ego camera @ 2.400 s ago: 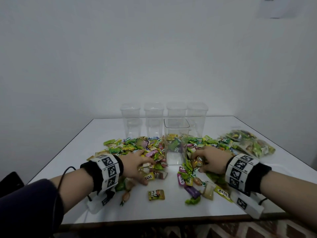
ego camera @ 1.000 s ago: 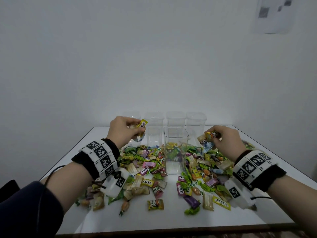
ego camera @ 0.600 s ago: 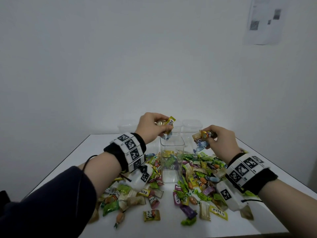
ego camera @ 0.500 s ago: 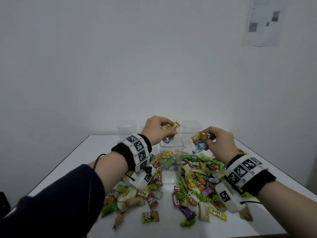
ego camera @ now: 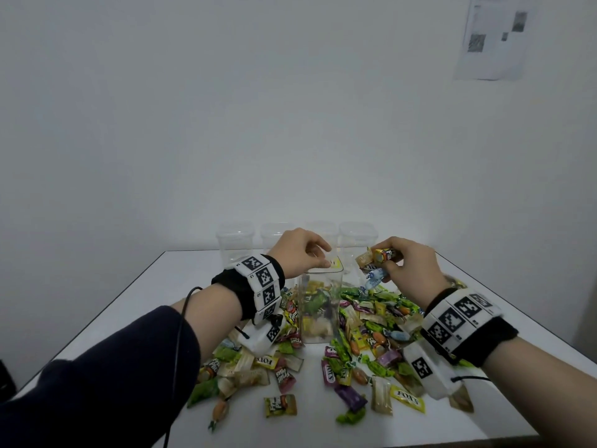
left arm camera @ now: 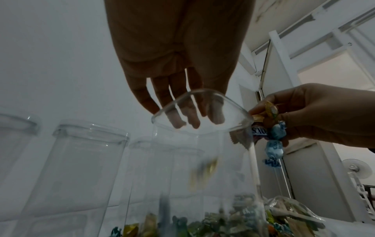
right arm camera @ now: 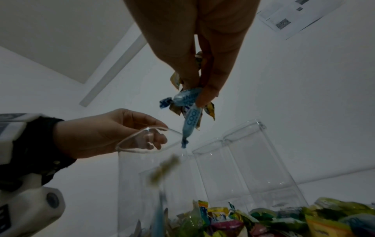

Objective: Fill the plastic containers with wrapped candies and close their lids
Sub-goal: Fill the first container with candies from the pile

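The open container point(ego camera: 320, 305) stands directly under my left fingertips, a clear, square-cornered plastic tub with no lid on, partly filled with wrapped candies in green, yellow and pale wrappers. My left hand point(ego camera: 298, 253) hovers over its rim with the fingers point(left arm camera: 178, 118) spread, pointing down and holding nothing; a yellowish candy point(left arm camera: 202, 173) shows as a blur inside the tub below them. My right hand point(ego camera: 412, 270) sits just to the right of the rim, its fingers pinched around a bunch of candies point(ego camera: 376, 258), a blue twist-wrapped one point(right arm camera: 189, 115) dangling lowest. Loose candies point(ego camera: 371, 331) are heaped on the white table point(ego camera: 181, 279) below both wrists. Beyond my fingertips a row of four clear containers point(ego camera: 235, 244) is partly hidden by my hands, and I cannot tell whether their lids are on.
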{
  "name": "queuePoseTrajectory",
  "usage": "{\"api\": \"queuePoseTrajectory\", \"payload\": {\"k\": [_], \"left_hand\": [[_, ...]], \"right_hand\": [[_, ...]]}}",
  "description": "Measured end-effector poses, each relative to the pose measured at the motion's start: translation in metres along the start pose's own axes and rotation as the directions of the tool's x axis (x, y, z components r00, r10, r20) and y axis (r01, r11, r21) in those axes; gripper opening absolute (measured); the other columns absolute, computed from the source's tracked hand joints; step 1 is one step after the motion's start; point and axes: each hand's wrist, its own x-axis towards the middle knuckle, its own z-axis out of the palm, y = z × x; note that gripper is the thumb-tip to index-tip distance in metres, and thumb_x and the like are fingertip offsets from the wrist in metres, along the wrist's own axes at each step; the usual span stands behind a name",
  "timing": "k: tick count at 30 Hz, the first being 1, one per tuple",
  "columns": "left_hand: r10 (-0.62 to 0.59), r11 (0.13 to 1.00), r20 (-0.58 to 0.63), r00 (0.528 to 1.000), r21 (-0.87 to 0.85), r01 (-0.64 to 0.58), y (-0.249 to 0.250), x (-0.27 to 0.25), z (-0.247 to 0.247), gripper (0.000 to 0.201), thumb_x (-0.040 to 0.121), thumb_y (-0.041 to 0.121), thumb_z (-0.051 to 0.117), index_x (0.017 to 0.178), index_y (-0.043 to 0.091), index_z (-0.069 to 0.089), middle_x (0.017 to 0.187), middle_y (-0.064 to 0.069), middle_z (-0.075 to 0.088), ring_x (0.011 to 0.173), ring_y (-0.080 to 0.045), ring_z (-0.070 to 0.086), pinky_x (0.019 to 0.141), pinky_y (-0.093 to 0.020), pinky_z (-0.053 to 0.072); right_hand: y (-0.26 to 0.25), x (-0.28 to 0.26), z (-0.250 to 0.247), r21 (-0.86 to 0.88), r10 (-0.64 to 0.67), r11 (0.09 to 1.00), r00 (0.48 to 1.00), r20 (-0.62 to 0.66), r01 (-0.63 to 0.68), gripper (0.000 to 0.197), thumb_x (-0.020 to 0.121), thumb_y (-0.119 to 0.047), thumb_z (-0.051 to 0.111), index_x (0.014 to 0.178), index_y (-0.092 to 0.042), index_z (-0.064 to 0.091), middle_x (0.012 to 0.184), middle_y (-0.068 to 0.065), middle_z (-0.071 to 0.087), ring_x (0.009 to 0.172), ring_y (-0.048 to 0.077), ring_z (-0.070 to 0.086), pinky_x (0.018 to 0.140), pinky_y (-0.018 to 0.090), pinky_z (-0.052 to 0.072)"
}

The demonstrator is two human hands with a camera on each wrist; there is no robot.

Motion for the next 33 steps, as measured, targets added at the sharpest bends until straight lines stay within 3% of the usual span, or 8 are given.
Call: {"api": "queuePoseTrajectory", "payload": {"k": [6, 12, 15, 18, 20, 23, 29, 33], "left_hand": [[-0.002, 1.0, -0.13, 0.991, -0.01, 0.001, -0.004, -0.011, -0.003, 0.032, 0.079, 0.033, 0.075, 0.107, 0.02, 0.067, 0.095, 0.006, 0.065, 0.091, -0.007, 0.057, 0.085, -0.023, 0.046], [-0.279, 0.93, -0.05, 0.959, -0.262, 0.257, -0.02, -0.025, 0.009, 0.095, 0.063, 0.051, 0.081, 0.141, 0.02, 0.037, 0.131, -0.002, 0.047, 0.113, -0.017, 0.048, 0.092, -0.027, 0.041], [-0.325, 0.887, 0.012, 0.946, -0.343, 0.309, -0.027, -0.029, 0.018, 0.108, 0.059, 0.044, 0.085, 0.147, 0.015, 0.028, 0.141, -0.007, 0.043, 0.124, -0.022, 0.048, 0.101, -0.034, 0.043], [-0.334, 0.852, 0.014, 0.942, -0.423, 0.308, -0.032, -0.032, 0.026, 0.106, 0.061, 0.031, 0.087, 0.147, 0.012, 0.028, 0.131, -0.008, 0.05, 0.11, -0.019, 0.056, 0.078, -0.019, 0.051], [-0.338, 0.833, -0.009, 0.941, -0.469, 0.294, -0.033, -0.034, 0.03, 0.1, 0.062, 0.025, 0.088, 0.144, 0.013, 0.032, 0.116, -0.002, 0.054, 0.092, -0.01, 0.057, 0.056, -0.011, 0.049], [-0.351, 0.815, -0.036, 0.936, -0.504, 0.286, -0.034, -0.034, 0.033, 0.09, 0.063, 0.019, 0.087, 0.139, 0.014, 0.038, 0.096, 0.008, 0.052, 0.077, -0.001, 0.054, 0.047, -0.008, 0.045], [-0.367, 0.828, -0.043, 0.929, -0.469, 0.306, -0.035, -0.034, 0.034, 0.089, 0.065, 0.022, 0.087, 0.139, 0.015, 0.038, 0.111, -0.001, 0.051, 0.107, -0.021, 0.057, 0.08, -0.028, 0.052], [-0.375, 0.815, -0.03, 0.926, -0.487, 0.314, -0.035, -0.034, 0.035, 0.086, 0.065, 0.021, 0.087, 0.137, 0.016, 0.039, 0.116, -0.004, 0.052, 0.107, -0.021, 0.057, 0.083, -0.031, 0.052]], "right_hand": [[-0.007, 0.007, -0.001, 0.09, -0.005, 0.996, 0.998, -0.063, 0.01, 0.031, 0.08, 0.01, 0.056, 0.092, -0.015, 0.069, 0.079, 0.001, 0.064, 0.053, 0.005, 0.061, 0.047, 0.006, 0.044], [-0.023, 0.02, -0.004, 0.213, -0.063, 0.972, 0.984, -0.165, 0.097, 0.034, 0.079, 0.011, 0.057, 0.088, -0.02, 0.067, 0.081, 0.0, 0.065, 0.056, 0.004, 0.062, 0.047, 0.003, 0.041], [-0.032, 0.026, 0.003, 0.212, -0.12, 0.964, 0.973, -0.197, 0.162, 0.036, 0.077, 0.01, 0.057, 0.092, -0.02, 0.069, 0.086, 0.0, 0.065, 0.071, 0.013, 0.064, 0.062, 0.015, 0.053], [-0.042, 0.03, 0.014, 0.19, -0.192, 0.956, 0.966, -0.175, 0.225, 0.037, 0.075, 0.013, 0.054, 0.097, -0.013, 0.07, 0.093, -0.001, 0.063, 0.087, 0.02, 0.06, 0.076, 0.041, 0.056], [-0.046, 0.032, 0.022, 0.14, -0.248, 0.954, 0.96, -0.13, 0.265, 0.038, 0.075, 0.014, 0.053, 0.099, -0.011, 0.069, 0.097, 0.003, 0.063, 0.09, 0.019, 0.058, 0.078, 0.042, 0.055], [-0.05, 0.035, 0.031, 0.039, -0.308, 0.951, 0.951, 0.006, 0.308, 0.038, 0.077, 0.014, 0.053, 0.101, -0.01, 0.069, 0.1, 0.009, 0.063, 0.093, 0.024, 0.059, 0.082, 0.026, 0.046], [-0.056, 0.04, 0.042, -0.152, -0.275, 0.91, 0.836, 0.475, 0.385, 0.038, 0.084, 0.008, 0.048, 0.108, -0.015, 0.068, 0.106, 0.008, 0.062, 0.098, 0.023, 0.056, 0.072, 0.015, 0.029], [-0.058, 0.04, 0.051, -0.193, -0.225, 0.905, 0.812, 0.538, 0.378, 0.029, 0.087, -0.002, 0.054, 0.111, -0.012, 0.066, 0.108, 0.01, 0.06, 0.098, 0.024, 0.056, 0.076, 0.021, 0.035]]}}
